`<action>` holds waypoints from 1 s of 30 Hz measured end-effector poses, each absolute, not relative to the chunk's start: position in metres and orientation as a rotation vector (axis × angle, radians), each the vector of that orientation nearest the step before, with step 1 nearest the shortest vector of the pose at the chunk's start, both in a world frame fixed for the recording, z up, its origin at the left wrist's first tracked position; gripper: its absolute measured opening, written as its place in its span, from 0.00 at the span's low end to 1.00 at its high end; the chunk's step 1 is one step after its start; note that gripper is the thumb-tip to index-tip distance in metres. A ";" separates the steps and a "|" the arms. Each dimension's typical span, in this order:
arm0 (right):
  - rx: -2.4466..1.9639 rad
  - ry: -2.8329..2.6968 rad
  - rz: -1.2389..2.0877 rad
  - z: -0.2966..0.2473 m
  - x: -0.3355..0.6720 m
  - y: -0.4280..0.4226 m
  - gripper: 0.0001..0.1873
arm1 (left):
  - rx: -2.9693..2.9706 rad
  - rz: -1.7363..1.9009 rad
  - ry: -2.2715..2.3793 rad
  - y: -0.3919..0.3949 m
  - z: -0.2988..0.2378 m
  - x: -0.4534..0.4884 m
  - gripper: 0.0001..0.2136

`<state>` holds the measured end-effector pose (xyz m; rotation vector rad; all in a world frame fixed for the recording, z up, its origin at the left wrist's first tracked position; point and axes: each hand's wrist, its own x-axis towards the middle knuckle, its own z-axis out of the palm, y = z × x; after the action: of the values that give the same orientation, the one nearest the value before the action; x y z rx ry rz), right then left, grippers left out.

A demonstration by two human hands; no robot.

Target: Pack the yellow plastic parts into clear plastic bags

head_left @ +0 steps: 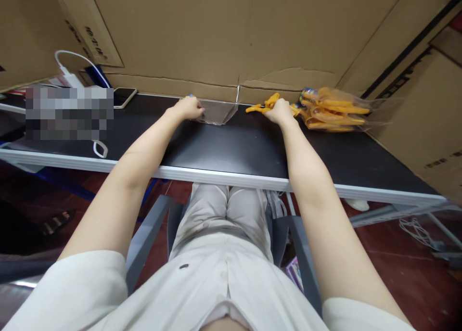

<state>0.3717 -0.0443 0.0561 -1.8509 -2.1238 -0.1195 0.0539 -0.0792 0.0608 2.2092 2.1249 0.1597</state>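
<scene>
My left hand [188, 108] is closed on the left edge of a clear plastic bag [217, 112] that lies flat on the black table [231, 150], near the cardboard wall. My right hand [280, 112] is closed on some yellow plastic clips [263, 105] at the far side of the table. Just right of that hand lies a clear bag full of yellow clips [334, 110]. Both arms are stretched forward over the table.
Cardboard sheets [224, 32] wall in the table at the back and right. A phone [124, 96], a white cable with charger [68, 69] and a blurred patch sit at the far left. A small white loop [100, 149] lies near the front edge.
</scene>
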 end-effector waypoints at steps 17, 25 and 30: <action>-1.803 -2.120 0.042 0.079 0.354 -0.069 0.29 | 2.303 0.164 1.965 -0.065 0.072 0.136 0.29; -1.833 -2.173 0.149 0.070 0.363 -0.063 0.16 | 2.346 0.079 1.920 -0.051 0.056 0.149 0.37; -1.789 -2.194 0.289 0.058 0.370 -0.048 0.13 | 2.396 0.093 1.979 -0.053 0.056 0.153 0.31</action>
<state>0.3701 -0.0481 0.0585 -1.7885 -2.1944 0.2888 0.1529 -0.0528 0.0559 2.3957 1.9792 0.0932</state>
